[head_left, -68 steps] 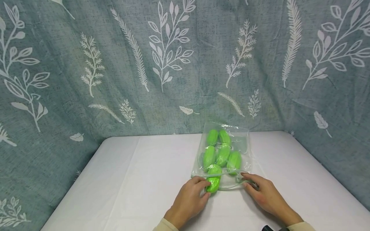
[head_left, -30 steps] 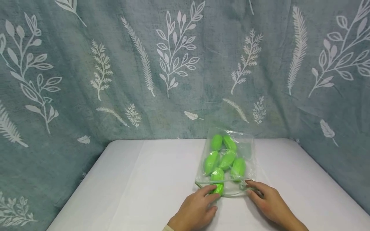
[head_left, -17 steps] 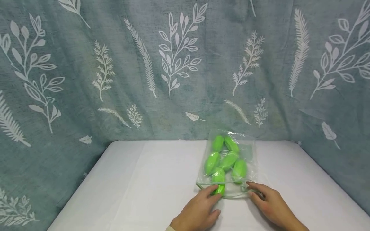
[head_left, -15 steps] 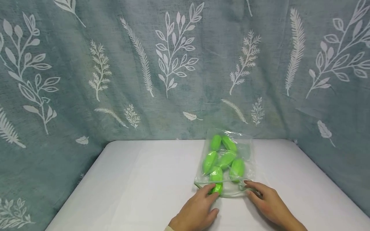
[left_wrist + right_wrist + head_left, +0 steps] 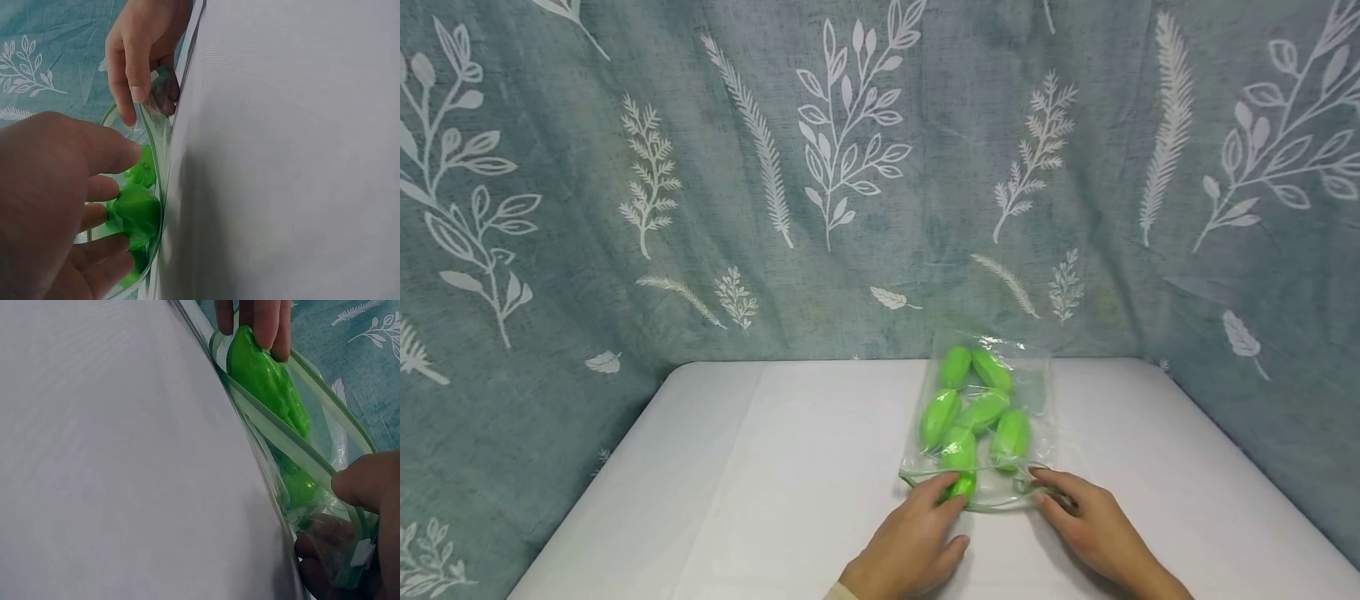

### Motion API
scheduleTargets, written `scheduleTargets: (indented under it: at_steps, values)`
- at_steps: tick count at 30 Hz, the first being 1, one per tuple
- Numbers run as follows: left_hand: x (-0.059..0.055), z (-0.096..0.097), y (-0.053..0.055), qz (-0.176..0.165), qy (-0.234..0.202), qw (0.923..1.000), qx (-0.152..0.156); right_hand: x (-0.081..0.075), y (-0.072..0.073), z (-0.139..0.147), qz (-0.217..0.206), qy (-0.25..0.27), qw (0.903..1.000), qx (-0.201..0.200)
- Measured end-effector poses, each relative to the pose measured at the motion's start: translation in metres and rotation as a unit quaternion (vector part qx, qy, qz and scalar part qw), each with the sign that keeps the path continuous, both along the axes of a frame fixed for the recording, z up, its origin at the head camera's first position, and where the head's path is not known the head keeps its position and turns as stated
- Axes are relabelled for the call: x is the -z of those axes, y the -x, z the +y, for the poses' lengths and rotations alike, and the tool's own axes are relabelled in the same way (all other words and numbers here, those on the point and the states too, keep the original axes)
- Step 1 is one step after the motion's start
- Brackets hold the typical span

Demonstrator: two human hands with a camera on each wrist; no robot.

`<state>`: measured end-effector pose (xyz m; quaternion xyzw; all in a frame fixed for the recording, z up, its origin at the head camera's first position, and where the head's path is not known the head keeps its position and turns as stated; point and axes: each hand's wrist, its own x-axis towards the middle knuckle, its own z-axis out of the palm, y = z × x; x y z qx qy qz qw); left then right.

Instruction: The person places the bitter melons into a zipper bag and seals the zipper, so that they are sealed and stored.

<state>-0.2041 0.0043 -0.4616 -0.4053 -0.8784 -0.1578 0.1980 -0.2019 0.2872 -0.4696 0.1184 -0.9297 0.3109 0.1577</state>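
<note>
A clear zip bag (image 5: 1033, 379) with a green-edged mouth lies flat on the table, holding several bright green, elongated, lumpy vegetables. One such green vegetable (image 5: 964, 486) lies across the mouth, mostly inside; the right wrist view shows the same shiny vegetable (image 5: 265, 378) between the bag's parted lips. My left hand (image 5: 910, 537) touches its near end with extended fingertips, the thumb apart. At the mouth's right corner, my right hand (image 5: 1093, 518) pinches the bag edge between thumb and fingers, beside a white slider (image 5: 362, 552). Some right fingers lie behind the film.
A white-covered table (image 5: 760, 475) extends under the bag, its far edge just behind it. A blue-green curtain (image 5: 722, 167) with white leaf prints hangs along the back and both sides.
The vegetable at the mouth has slid farther into the bag. My left hand has gone from gripping it with fingers and thumb to touching its end with fingertips. My right hand keeps its hold.
</note>
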Motion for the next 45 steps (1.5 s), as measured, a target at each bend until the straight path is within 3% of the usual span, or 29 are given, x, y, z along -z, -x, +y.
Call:
scheduleTargets:
  at_steps: [5, 20, 33, 45]
  values:
    - [-0.002, 0.007, 0.003, 0.006, 0.021, 0.9997, -0.005, -0.002, -0.001, 0.001, -0.002, -0.004, 1.0, 0.004]
    - [-0.002, 0.018, 0.006, -0.025, 0.088, 0.9951, -0.036, 0.0, 0.001, 0.0, -0.02, 0.016, 0.9997, -0.004]
    - [-0.004, 0.021, 0.008, -0.028, 0.108, 0.9929, -0.04, 0.0, 0.0, 0.0, -0.015, 0.008, 0.9999, 0.002]
    - [-0.008, 0.014, -0.006, 0.035, 0.12, 0.9921, 0.004, -0.001, 0.0, 0.001, 0.0, 0.008, 0.9999, -0.008]
